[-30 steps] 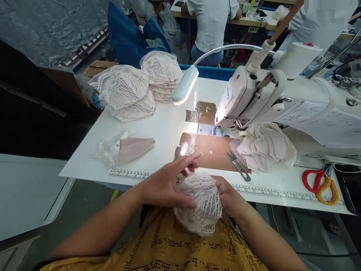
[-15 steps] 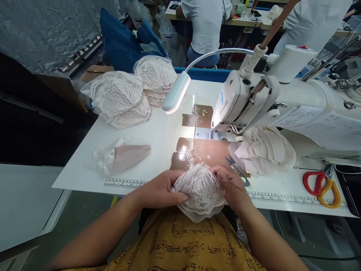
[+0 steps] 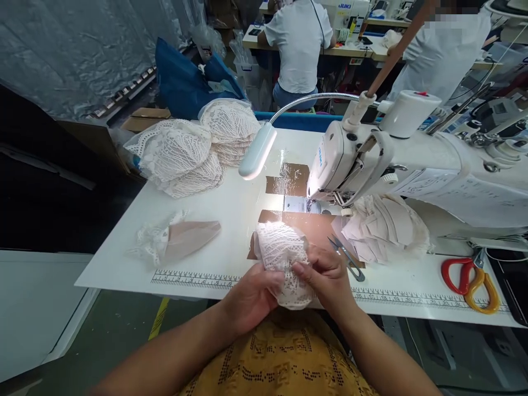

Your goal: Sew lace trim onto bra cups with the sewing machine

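A white lace bra cup (image 3: 284, 250) is held between both hands over the front edge of the table. My left hand (image 3: 258, 294) grips its lower left side, thumb on top and the other fingers largely hidden beneath. On the right edge, my right hand (image 3: 328, 275) pinches the lace between thumb and fingers. Small thread snips (image 3: 348, 261) lie just beyond my right hand. Behind the cup stands a white sewing machine (image 3: 338, 159), its needle area lit by a lamp (image 3: 259, 151).
Stacked lace cups (image 3: 177, 154) lie at the back left. A beige fabric piece with lace (image 3: 192, 236) rests on the left. Pale fabric pieces (image 3: 383, 225) are heaped under the machine arm. Red and yellow scissors (image 3: 470, 280) lie at right. A person (image 3: 299, 49) sits beyond.
The lace cup has been turned and raised slightly away from my body. Both hands have come closer together around it. The camera view has tilted up a little.
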Available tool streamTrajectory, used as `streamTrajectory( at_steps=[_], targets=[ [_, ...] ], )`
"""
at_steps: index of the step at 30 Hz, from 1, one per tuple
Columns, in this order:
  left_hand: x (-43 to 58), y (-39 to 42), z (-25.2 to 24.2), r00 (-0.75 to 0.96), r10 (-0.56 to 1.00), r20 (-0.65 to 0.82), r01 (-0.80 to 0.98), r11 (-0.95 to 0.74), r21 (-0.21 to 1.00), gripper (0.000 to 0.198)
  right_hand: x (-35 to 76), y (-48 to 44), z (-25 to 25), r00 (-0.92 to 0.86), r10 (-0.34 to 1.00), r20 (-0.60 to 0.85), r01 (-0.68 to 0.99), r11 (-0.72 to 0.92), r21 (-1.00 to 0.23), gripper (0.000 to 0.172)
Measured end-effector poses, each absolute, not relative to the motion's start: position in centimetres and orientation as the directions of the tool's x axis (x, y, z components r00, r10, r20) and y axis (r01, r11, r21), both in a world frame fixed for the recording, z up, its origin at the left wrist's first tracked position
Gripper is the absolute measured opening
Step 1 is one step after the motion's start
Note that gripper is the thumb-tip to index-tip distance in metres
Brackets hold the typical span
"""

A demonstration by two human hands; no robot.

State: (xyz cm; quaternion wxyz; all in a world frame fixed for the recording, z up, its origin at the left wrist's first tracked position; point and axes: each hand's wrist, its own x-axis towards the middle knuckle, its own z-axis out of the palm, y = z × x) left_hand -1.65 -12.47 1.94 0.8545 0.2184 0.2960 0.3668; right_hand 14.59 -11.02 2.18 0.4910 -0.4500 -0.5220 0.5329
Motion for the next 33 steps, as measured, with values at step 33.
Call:
streamTrajectory(
  at_steps=[33],
  targets=[
    [-6.5, -9.8, 5.1, 0.581, 0.795, -0.176, 0.263, 0.021, 0.965, 0.028, 13.8, -11.8, 2.7, -0.206, 0.977, 0.053, 0.105, 0.076, -0.992, 0.013]
  ],
)
